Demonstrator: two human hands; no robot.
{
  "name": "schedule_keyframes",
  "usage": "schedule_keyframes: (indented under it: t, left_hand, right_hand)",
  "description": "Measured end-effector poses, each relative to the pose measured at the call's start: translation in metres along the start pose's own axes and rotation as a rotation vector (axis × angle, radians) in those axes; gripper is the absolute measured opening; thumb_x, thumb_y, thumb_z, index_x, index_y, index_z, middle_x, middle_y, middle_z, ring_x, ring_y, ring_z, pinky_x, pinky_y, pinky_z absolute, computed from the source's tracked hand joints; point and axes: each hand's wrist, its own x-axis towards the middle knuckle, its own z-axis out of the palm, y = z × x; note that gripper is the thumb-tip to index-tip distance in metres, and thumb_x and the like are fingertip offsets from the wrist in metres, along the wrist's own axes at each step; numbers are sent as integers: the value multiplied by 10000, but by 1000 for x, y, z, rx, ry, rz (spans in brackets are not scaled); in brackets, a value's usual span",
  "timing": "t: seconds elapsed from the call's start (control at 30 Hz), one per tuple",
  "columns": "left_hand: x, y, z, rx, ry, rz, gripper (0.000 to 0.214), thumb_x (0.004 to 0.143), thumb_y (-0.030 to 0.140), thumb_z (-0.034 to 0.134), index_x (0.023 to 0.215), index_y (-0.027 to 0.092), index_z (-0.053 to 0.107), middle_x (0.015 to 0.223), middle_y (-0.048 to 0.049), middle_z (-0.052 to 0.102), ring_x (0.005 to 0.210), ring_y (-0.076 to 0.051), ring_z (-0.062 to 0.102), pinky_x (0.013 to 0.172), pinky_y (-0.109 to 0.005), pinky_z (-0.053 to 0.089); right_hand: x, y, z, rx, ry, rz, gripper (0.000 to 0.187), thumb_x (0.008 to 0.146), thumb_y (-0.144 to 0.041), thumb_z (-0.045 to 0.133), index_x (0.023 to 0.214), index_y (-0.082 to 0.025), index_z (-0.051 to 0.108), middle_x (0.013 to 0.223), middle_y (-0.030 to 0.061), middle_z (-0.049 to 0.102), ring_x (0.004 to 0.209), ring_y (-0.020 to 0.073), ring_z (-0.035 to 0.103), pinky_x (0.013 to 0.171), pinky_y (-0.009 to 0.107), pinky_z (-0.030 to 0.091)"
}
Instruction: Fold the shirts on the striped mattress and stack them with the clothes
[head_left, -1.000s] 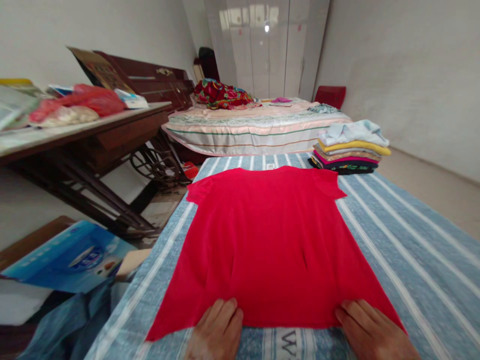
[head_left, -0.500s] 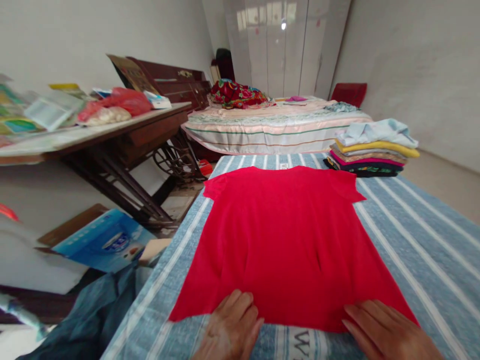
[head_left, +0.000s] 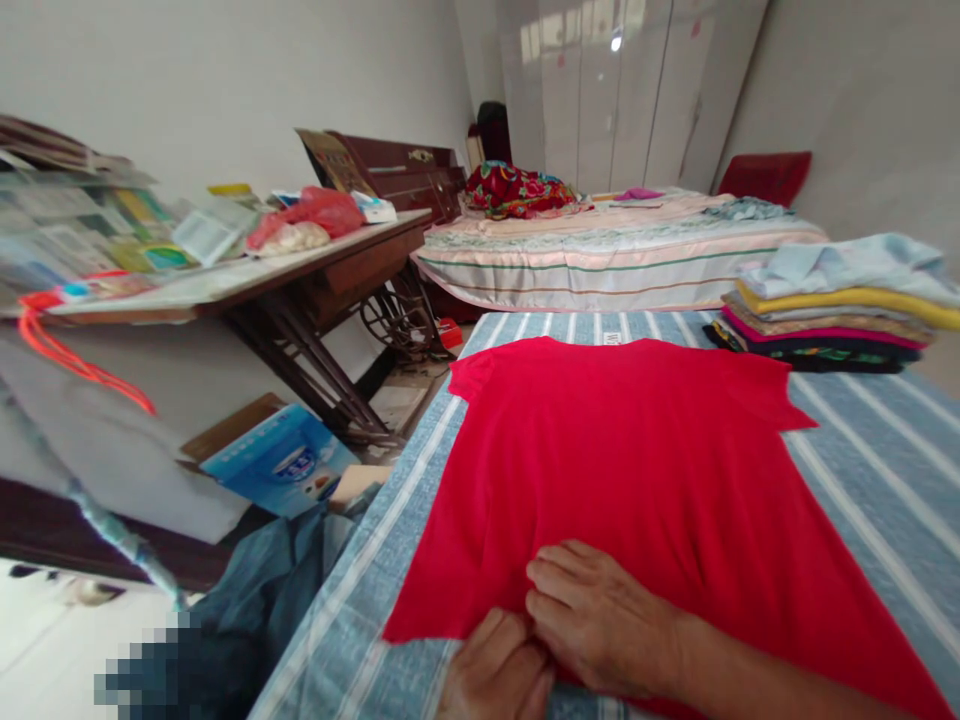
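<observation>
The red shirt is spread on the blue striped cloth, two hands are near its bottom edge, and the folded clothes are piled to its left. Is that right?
Not quite: the head view shows the folded clothes piled to the right of the red shirt, not to its left. The rest of what you said is right.

The left hand (head_left: pixel 499 672) is cut off at six o'clock, the shirt (head_left: pixel 600 460) at four. Folded clothes (head_left: pixel 836 310) leave at three.
</observation>
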Motion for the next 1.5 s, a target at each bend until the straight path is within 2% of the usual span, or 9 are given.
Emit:
schedule_keyframes:
  t: [0.07, 0.13, 0.27, 0.43, 0.57, 0.73, 0.9, 1.13, 1.5]
  left_hand:
    - [2, -1, -16, -94, -55, -130, 171, 848, 114, 458, 752, 189, 578, 710, -18, 604, 640, -106, 569, 607, -194, 483]
    - [7, -6, -33, -134, -51, -272, 123, 836, 116, 500, 830, 192, 597, 793, -24, 644, 709, -109, 607, 663, -184, 498]
    - [35, -26, -49, -84, 2, -571, 109, 836, 174, 523, 828, 207, 626, 834, -14, 655, 751, -118, 632, 692, -192, 499]
    - [82, -65, -28, 60, -151, -776, 110, 786, 173, 550, 796, 198, 656, 777, -9, 621, 716, -133, 606, 664, -231, 460]
    - [95, -90, -2, 205, -133, -906, 42, 756, 168, 591, 752, 184, 630, 747, -1, 578, 673, -126, 565, 638, -237, 419]
    - [83, -98, 11, 247, -40, -953, 85, 729, 196, 644, 782, 179, 579, 791, 2, 560, 709, -128, 540, 665, -240, 411]
    - [76, -96, 11, 218, 22, -972, 127, 709, 214, 671, 771, 187, 563, 784, 11, 548, 690, -130, 519, 659, -251, 416]
    - [70, -97, 14, 204, 105, -897, 168, 681, 205, 706, 769, 192, 564, 824, -3, 554, 810, -159, 530, 760, -284, 432]
    - [75, -96, 15, 327, 51, -833, 48, 747, 210, 632, 750, 188, 589, 845, -21, 572, 867, -169, 536, 817, -292, 430]
  right_hand:
    - [-6, 0, 18, 29, 119, 15, 133, 880, -300, 495, 890, -186, 562, 988, 39, 624, 971, 191, 529, 908, 321, 375]
    - [-13, -1, 33, 33, 217, 21, 230, 888, -378, 489, 981, -186, 574, 1078, 44, 624, 1054, 197, 512, 975, 326, 329]
    - [-18, -1, 48, 13, 277, 0, 272, 879, -431, 499, 995, -203, 593, 1063, 26, 647, 1041, 191, 529, 993, 322, 303]
    - [-13, 3, 56, 12, 387, -3, 273, 908, -437, 451, 931, -214, 607, 993, 2, 673, 989, 174, 549, 1013, 311, 266]
    - [-4, 4, 55, -1, 490, -4, 364, 964, -403, 319, 837, -211, 602, 868, -8, 687, 884, 160, 572, 940, 294, 320]
    - [6, 5, 47, -20, 584, 15, 459, 992, -237, 178, 748, -223, 566, 747, -35, 674, 771, 133, 579, 836, 257, 367]
    - [4, 6, 49, -12, 577, 17, 458, 988, -198, 168, 756, -226, 562, 769, -37, 679, 791, 121, 590, 868, 251, 367]
    - [2, 6, 53, 12, 567, 22, 446, 986, -189, 195, 748, -226, 570, 770, -39, 686, 791, 117, 600, 875, 251, 368]
    - [5, 6, 47, 12, 585, 30, 466, 995, -239, 180, 736, -226, 567, 749, -45, 692, 761, 118, 603, 817, 248, 386]
